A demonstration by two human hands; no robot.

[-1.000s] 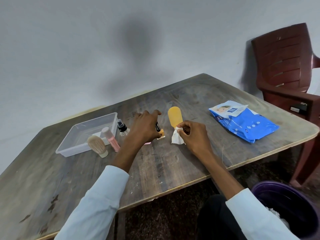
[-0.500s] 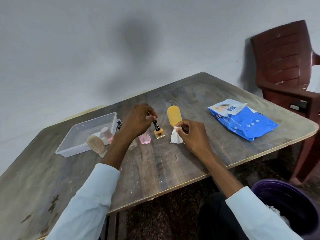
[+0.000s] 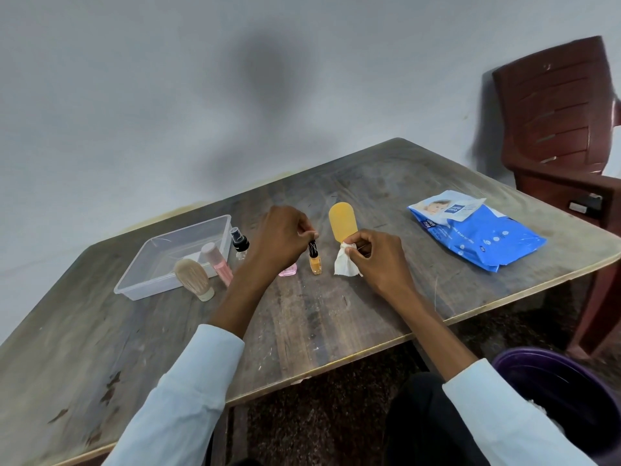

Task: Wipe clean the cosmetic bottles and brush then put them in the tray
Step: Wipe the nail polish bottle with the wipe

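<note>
Left hand [image 3: 280, 238] pinches black-capped orange bottle [image 3: 315, 258] — seemingly upright.

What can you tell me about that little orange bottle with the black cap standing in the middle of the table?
The orange bottle is small and looks like clear glass filled with orange-yellow liquid, like nail polish. A tall, slim black cap with pale markings tops it. It stands upright on the wooden table, between a pink bottle and a white wipe. The left hand pinches the cap's top with its fingertips; nothing else visibly touches it.
</note>
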